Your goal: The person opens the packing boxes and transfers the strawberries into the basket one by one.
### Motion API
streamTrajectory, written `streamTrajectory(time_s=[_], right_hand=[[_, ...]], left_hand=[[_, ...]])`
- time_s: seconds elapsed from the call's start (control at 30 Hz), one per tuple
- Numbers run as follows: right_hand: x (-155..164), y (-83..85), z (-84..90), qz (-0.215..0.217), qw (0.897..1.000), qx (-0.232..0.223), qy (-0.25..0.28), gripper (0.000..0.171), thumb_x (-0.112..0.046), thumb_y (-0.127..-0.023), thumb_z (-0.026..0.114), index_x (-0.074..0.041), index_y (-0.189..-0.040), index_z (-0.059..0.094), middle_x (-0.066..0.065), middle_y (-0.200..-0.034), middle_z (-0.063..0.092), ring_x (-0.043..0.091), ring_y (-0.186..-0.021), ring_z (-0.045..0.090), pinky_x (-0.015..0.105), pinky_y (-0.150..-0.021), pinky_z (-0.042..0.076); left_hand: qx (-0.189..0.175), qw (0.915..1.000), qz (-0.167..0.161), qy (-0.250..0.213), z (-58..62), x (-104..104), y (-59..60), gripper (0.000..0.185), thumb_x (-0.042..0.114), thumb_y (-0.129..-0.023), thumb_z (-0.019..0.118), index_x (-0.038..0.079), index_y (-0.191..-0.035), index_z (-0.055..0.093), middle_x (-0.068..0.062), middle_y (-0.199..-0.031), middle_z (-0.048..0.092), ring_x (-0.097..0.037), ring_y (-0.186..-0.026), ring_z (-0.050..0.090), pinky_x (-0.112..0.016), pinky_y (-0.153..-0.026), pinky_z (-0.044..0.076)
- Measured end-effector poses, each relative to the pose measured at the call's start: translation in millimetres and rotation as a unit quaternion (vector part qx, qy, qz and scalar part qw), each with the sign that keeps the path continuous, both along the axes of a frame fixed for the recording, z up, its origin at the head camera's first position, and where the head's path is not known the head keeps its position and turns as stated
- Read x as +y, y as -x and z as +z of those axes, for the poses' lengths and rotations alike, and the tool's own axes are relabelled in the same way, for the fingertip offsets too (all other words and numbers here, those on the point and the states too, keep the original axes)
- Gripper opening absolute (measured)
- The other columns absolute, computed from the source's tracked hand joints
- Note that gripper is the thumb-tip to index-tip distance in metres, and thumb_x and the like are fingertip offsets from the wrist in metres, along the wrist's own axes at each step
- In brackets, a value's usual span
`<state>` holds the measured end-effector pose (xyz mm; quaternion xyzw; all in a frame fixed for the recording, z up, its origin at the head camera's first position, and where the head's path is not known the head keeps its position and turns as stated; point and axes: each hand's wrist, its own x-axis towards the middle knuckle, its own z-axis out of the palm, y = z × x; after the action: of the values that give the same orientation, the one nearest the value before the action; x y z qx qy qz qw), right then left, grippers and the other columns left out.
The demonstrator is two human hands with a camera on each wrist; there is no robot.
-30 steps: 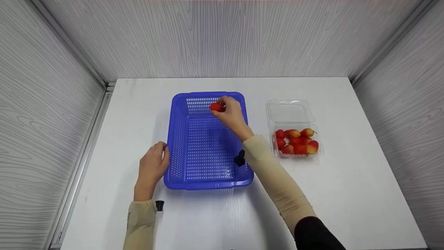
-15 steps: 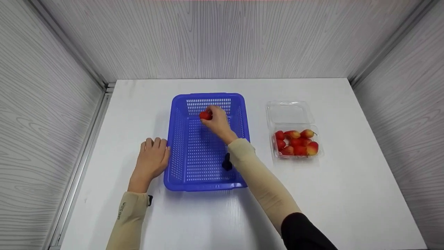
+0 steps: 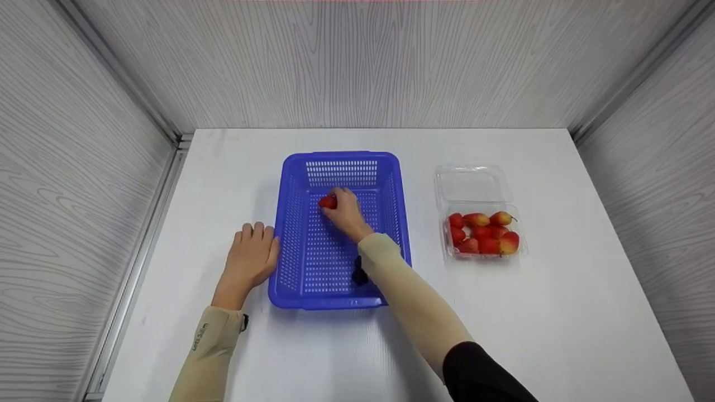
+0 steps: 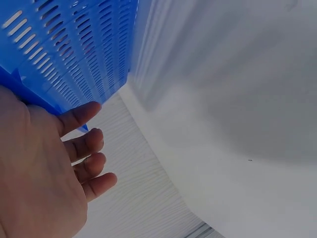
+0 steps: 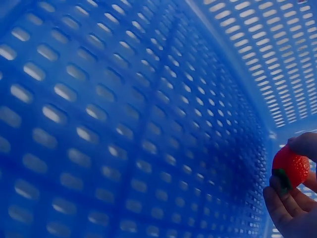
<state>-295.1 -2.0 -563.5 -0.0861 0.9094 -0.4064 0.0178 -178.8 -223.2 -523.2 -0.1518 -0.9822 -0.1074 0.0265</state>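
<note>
Your right hand [image 3: 347,215] has carried the strawberry [image 3: 327,202] down from the basket's [image 3: 290,262] 12 o'clock rim toward its floor; your left hand [image 3: 250,260] has flattened.

Small dark lettering runs along the left sleeve [image 3: 202,336] near the wrist; it is too small to read for certain. No other text or labels show anywhere.

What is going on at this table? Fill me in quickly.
A person is working with both hands at a white table. The right hand reaches into a blue slotted basket and pinches a red strawberry just above its floor. The left hand lies flat on the table against the basket's left wall. To the right stands an open clear plastic box with more strawberries in it.
</note>
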Motion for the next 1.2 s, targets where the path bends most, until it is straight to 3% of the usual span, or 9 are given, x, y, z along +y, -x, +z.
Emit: streamTrajectory(time_s=[0.2, 0.63, 0.77, 0.93, 1.1, 1.2], right_hand=[[-3.0, -2.9, -7.0, -0.001, 1.000, -0.019, -0.005, 0.038, -0.006, -0.087, 0.074, 0.003, -0.122, 0.061, 0.019, -0.122, 0.060, 0.032, -0.118, 0.056, 0.040, -0.100, 0.045], [-3.2, -1.8, -2.0, 0.013, 0.998, -0.055, -0.017, 0.047, -0.012, -0.088, 0.075, 0.000, -0.129, 0.057, 0.019, -0.130, 0.056, 0.031, -0.122, 0.054, 0.039, -0.100, 0.045], [-3.3, -1.3, 5.7, 0.030, 0.997, -0.064, -0.036, 0.052, -0.016, -0.087, 0.076, 0.000, -0.132, 0.054, 0.018, -0.132, 0.053, 0.030, -0.124, 0.052, 0.037, -0.103, 0.043], [-4.4, -0.3, 20.6, 0.063, 0.988, -0.123, -0.061, 0.070, -0.018, -0.088, 0.076, -0.001, -0.145, 0.040, 0.021, -0.145, 0.041, 0.034, -0.134, 0.042, 0.041, -0.109, 0.035], [-0.7, -1.8, 38.6, 0.090, 0.980, -0.160, -0.082, 0.084, -0.024, -0.087, 0.076, -0.005, -0.153, 0.027, 0.024, -0.152, 0.032, 0.037, -0.138, 0.037, 0.045, -0.110, 0.034], [5.7, -3.7, 51.6, 0.103, 0.977, -0.161, -0.089, 0.084, -0.027, -0.090, 0.072, -0.005, -0.155, 0.022, 0.024, -0.155, 0.029, 0.038, -0.141, 0.032, 0.048, -0.112, 0.031]], left_hand=[[-0.004, 1.0000, 0.007, 0.002, 0.6, 0.5, -0.6, 0.031, 0.023, -0.103, 0.036, -0.005, -0.102, 0.049, -0.020, -0.094, 0.044, -0.038, -0.091, 0.041, -0.052, -0.083, 0.036], [-0.014, 0.9998, -0.001, 0.013, 1.4, 0.6, -0.6, 0.034, 0.023, -0.104, 0.033, -0.006, -0.108, 0.050, -0.023, -0.097, 0.047, -0.041, -0.094, 0.044, -0.053, -0.084, 0.037], [-0.004, 0.9999, -0.008, 0.010, 2.3, 0.5, 0.0, 0.033, 0.022, -0.104, 0.034, -0.006, -0.106, 0.050, -0.022, -0.095, 0.047, -0.040, -0.091, 0.045, -0.052, -0.082, 0.038], [0.007, 0.9999, -0.010, 0.008, 3.9, 0.0, 0.4, 0.032, 0.022, -0.103, 0.035, -0.006, -0.106, 0.051, -0.022, -0.095, 0.049, -0.040, -0.090, 0.046, -0.052, -0.081, 0.040], [-0.006, 0.9999, -0.008, 0.013, 4.6, 0.4, 1.3, 0.033, 0.023, -0.104, 0.034, -0.006, -0.106, 0.050, -0.022, -0.095, 0.049, -0.040, -0.090, 0.046, -0.052, -0.082, 0.039], [-0.015, 0.9997, -0.007, 0.017, 4.1, 0.3, -0.4, 0.033, 0.023, -0.104, 0.034, -0.006, -0.107, 0.050, -0.022, -0.097, 0.049, -0.040, -0.092, 0.046, -0.053, -0.082, 0.038]])
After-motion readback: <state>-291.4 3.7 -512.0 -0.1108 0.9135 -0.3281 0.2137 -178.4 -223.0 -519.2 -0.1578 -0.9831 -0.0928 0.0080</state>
